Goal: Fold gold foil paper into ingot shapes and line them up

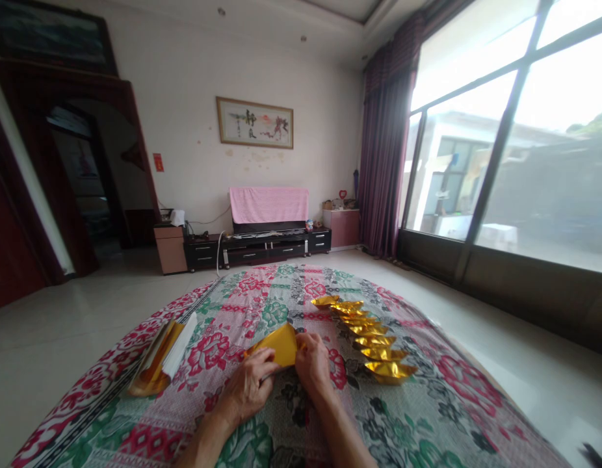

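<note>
- Left forearm (206,437): bare, enters at near edge, slants far and to the right.
- Right forearm (343,426): bare, enters at near edge, slants far and to the left, so both arms converge.
- Left hand (252,380): back up, fingers bent, closed in a grip, knuckles toward far side.
- Right hand (313,363): fingers curled in tight, pinching at its left side; fingertips partly hidden.
- Wrists: left (231,408) and right (325,393), both low.
- Hands near each other, not touching; right reaches slightly farther.
</note>
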